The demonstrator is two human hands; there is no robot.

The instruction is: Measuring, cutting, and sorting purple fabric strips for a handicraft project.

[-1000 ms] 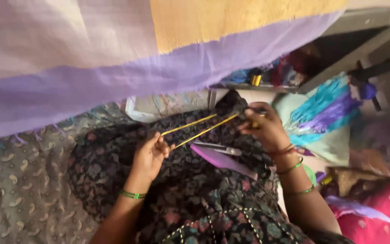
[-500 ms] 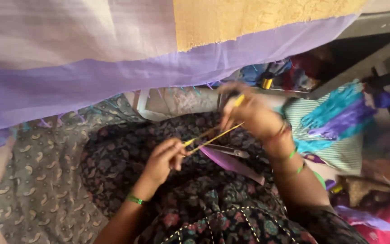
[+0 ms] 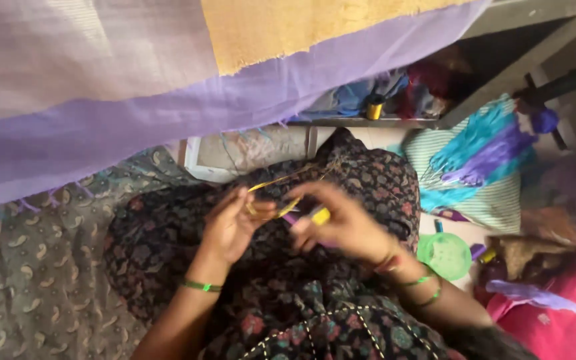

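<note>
Both hands are now close together over the lap, nearer than half a second ago, when the right hand was raised up and away by the shelf edge. Left hand (image 3: 229, 227): grip closed, fingers pinched on the yellow strands (image 3: 276, 183) at their near end. The strands run up and right from that pinch toward the far fold of the dark floral cloth (image 3: 368, 180), slack and thin; earlier they were pulled straight between the two hands, a longer span showing. Right hand (image 3: 345, 223) has dropped down and left, and is motion-blurred. Its grip is curled shut around a small yellow piece (image 3: 320, 215) with a bit of purple beside it; I cannot tell what that piece is, or whether the strands also pass through these fingers. The two hands are just beside each other, fingertips nearly touching.

A green bangle (image 3: 201, 286) sits on the left wrist, and green and red bangles (image 3: 421, 283) on the right wrist. The dark floral cloth covers the lap under both hands.

Around them: a purple fabric sheet (image 3: 135, 133) with a mustard panel (image 3: 301, 27) hangs across the top. A yellow thread spool (image 3: 373, 107) stands on the shelf behind, a teal and purple tassel bundle (image 3: 481, 150) lies at right, and a green round lid (image 3: 444, 255) lies just right of the right wrist. The view has shifted slightly, so the spool and tassels sit lower in frame than before.
</note>
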